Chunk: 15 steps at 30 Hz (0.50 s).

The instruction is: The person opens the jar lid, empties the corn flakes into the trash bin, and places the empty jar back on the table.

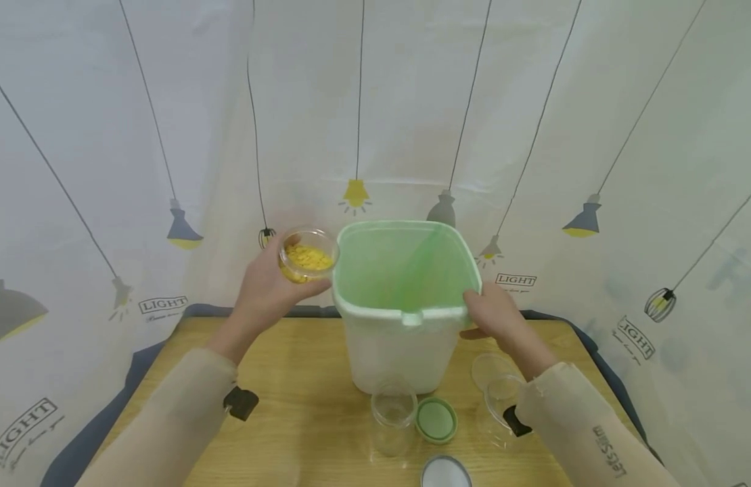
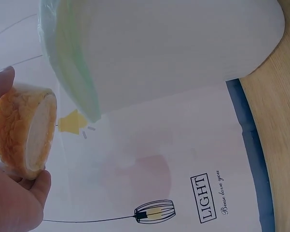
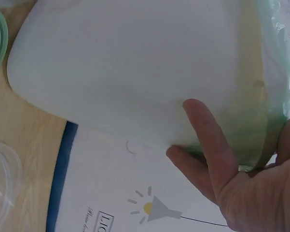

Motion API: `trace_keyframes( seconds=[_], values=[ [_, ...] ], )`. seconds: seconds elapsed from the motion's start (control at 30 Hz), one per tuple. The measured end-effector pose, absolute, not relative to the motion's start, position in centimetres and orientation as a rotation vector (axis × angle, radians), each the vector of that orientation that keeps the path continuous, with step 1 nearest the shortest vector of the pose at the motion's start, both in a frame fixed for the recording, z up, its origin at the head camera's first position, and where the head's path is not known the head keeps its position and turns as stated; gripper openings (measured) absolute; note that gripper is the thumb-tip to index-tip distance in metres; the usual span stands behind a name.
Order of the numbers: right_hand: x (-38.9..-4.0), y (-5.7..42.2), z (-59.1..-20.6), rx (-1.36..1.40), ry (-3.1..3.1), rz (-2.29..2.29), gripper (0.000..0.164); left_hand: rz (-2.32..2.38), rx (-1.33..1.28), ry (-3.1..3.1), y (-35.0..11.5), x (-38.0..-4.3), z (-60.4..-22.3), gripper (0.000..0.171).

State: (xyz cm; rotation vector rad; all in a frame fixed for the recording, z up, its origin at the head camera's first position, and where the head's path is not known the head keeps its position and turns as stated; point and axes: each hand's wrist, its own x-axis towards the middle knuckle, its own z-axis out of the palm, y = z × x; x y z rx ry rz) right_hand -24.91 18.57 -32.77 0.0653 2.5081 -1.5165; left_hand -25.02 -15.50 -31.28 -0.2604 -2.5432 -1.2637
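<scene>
My left hand holds a clear round plastic container of yellow flakes beside the bin's left rim. Seen from the left wrist, the container is tilted onto its side in that view, with thumb and fingers around it and flakes packed against its wall. A white waste bin stands upright on the table, lined with a pale green bag folded over its rim. At the bin's right rim, my right hand grips the edge. In the right wrist view its fingers lie against the bin's outer wall.
In front of the bin stand a clear empty container, a green lid and a silver-grey lid. Another clear container and a clear disc lie by my right forearm. A lamp-print curtain hangs behind the wooden table.
</scene>
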Motion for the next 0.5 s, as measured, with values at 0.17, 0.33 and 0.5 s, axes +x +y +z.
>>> trace_keyframes(
  seconds=[0.17,0.33,0.5],
  values=[
    [-25.0,18.7,-33.4,0.081,2.412,-1.653,0.044,-1.203,-0.254,-2.569,-15.0,-25.5,-30.7,0.096],
    [-25.2,18.7,-33.7,0.082,2.373,-1.694,0.044,-1.109,-0.27,-2.584,-14.5,-26.0,-30.1,0.097],
    [-25.2,18.5,-34.0,0.113,2.386,-1.704,0.045,-1.016,-0.329,-2.572,-13.8,-26.7,-29.6,0.091]
  ],
)
